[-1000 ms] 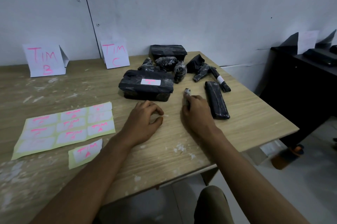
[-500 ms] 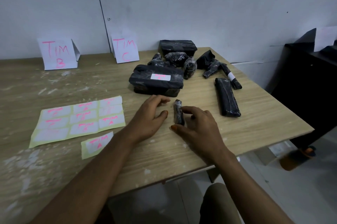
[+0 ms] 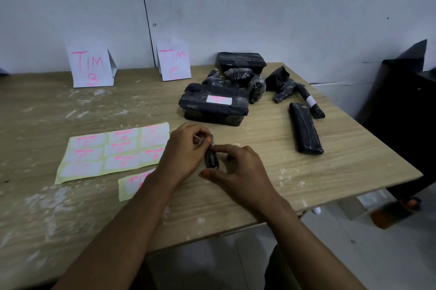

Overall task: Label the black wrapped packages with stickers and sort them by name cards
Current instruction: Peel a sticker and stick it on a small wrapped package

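Small black package (image 3: pixel 211 159) held between both hands just above desk (image 3: pixel 330 171), near front edge; long axis roughly away from body, slightly tilted; right hand (image 3: pixel 238 167) curled round lower end, thumb underneath; left hand (image 3: pixel 186 151) pinching upper end, possibly pressing white sticker there, cannot tell; sticker sheet (image 3: pixel 113 150) just left of left hand, so left hand nearer for next peel; name cards TIM B (image 3: pixel 89 66) and TIM C (image 3: pixel 174 61) well apart at far edge.

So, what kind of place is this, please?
Probably a plain workroom used for sorting parcels: a worn wooden table against a bare white wall, handwritten name cards, and black wrapped packages.
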